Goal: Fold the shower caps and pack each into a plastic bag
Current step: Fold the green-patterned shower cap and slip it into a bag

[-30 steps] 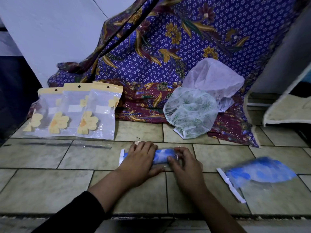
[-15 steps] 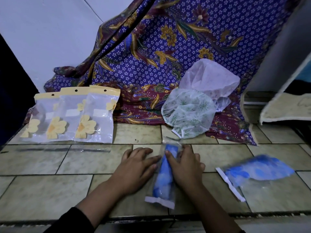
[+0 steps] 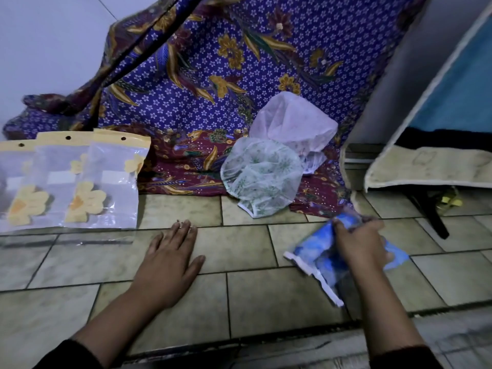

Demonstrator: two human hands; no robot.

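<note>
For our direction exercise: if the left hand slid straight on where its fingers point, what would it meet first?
Probably the edge of the cloth, past a strip of bare tile. The left hand points just right of the empty bags, so it likely misses them.

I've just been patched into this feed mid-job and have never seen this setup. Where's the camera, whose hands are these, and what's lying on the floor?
There is no machine here: a person works with bare hands, and the one camera sits on their head, looking forward and down. The left hand lies flat on the tiled floor. The right hand has its fingers curled round a blue packet, a bagged cap; that area is blurred. To the left lie three plastic bags with yellow flowers. Behind, on a patterned cloth, lie a green-patterned cap and a white cap, both unpacked.
</note>
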